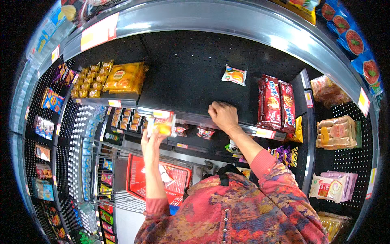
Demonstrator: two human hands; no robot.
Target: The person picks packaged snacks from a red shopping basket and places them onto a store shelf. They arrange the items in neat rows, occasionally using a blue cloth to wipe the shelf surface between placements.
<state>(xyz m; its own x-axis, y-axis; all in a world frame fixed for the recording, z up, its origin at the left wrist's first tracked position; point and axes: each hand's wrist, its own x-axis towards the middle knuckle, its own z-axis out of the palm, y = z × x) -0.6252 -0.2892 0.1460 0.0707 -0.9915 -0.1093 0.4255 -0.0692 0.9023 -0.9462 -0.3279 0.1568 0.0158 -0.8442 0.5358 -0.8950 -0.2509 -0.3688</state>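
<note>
My left hand [152, 141] holds up a small wrapped snack [164, 125] in a white and yellow wrapper, blurred, in front of the shelf's front edge. My right hand [224, 114] is curled into a loose fist at the front of the black shelf [182, 88]. Nothing shows in its fingers, though their undersides are hidden. Behind it on the shelf lies a similar packaged bun [234, 75] in a white and orange wrapper. To its right are long red snack packs [271, 102] in a stack.
Yellow bagged cakes [125, 77] sit at the shelf's left. Below, a red shopping basket [129, 177] with a white item inside rests in a wire cart [118, 201]. An upper shelf's metal edge [195, 18] crosses overhead. Side racks hold bread packs [336, 132] and bottles [86, 158].
</note>
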